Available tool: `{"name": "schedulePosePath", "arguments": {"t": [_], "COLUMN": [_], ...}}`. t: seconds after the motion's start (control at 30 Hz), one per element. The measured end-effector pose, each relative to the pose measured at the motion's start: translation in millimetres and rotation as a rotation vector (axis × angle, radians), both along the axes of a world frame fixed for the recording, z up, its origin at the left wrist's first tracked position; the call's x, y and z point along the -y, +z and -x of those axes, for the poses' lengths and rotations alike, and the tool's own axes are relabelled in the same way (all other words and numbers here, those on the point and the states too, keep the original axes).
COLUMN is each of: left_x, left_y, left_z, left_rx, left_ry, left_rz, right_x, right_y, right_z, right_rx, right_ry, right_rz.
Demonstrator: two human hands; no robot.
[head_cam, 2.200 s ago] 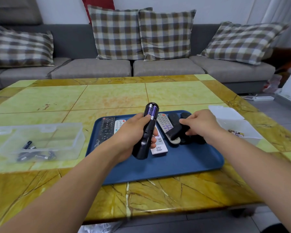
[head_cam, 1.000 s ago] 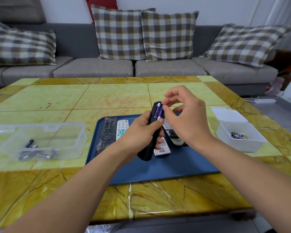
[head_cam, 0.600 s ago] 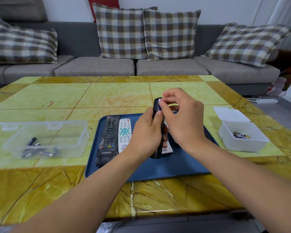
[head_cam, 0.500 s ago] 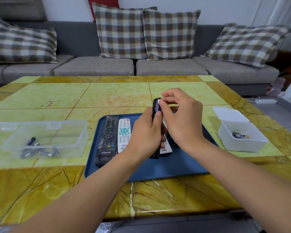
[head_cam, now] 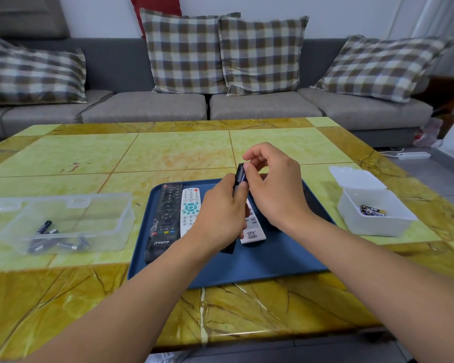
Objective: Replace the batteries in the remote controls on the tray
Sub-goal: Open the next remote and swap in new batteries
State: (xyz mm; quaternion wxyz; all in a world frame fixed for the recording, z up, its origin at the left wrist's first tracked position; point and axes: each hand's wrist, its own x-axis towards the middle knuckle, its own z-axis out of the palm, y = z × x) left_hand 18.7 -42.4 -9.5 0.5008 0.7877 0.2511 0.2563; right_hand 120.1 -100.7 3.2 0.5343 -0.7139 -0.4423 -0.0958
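Observation:
My left hand (head_cam: 222, 213) grips a black remote (head_cam: 238, 176) upright above the blue tray (head_cam: 268, 260). My right hand (head_cam: 270, 187) pinches the remote's top end, thumb and fingers on its battery side; the compartment is hidden by the fingers. On the tray lie a long black remote (head_cam: 165, 218), a white remote with teal buttons (head_cam: 190, 209) and another white remote (head_cam: 253, 229), partly hidden under my hands.
A clear plastic box (head_cam: 63, 221) with several dark batteries stands left of the tray. A white tub (head_cam: 375, 213) holding batteries stands to the right, lid open. The yellow-green tiled table (head_cam: 181, 150) stretches behind; a grey sofa with checked cushions lies beyond.
My right hand came up from the tray to the top of the held remote. The purple batteries that showed in its open back are now covered by my fingers.

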Motion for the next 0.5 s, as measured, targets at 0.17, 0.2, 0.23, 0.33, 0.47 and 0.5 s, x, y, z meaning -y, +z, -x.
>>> {"name": "schedulePosePath", "arguments": {"t": [0.17, 0.2, 0.23, 0.33, 0.47, 0.5], "left_x": [1.1, 0.8, 0.9, -1.1, -5.6, -5.7], "left_y": [-0.9, -1.1, -0.8, 0.8, 1.0, 0.6], "left_z": [-1.7, -1.9, -2.1, -3.3, -3.4, -2.8], "left_rx": [-0.019, -0.017, -0.016, -0.002, 0.017, 0.019], "left_ry": [-0.006, -0.01, -0.013, -0.004, 0.009, 0.009], "left_rz": [0.006, 0.015, 0.022, 0.021, 0.001, -0.007], "right_x": [1.8, 2.2, 3.2, 5.2, 3.6, 3.0], "right_y": [-2.2, -2.0, -1.3, 0.9, 1.7, 2.5], "right_z": [-6.3, -7.3, -8.2, -9.4, -8.6, -7.5], "right_rx": [-0.005, -0.013, -0.031, -0.149, -0.603, -0.683], "right_ry": [0.019, 0.019, 0.02, 0.034, 0.093, 0.101], "right_rz": [0.008, 0.001, -0.009, -0.047, -0.139, -0.154]}}
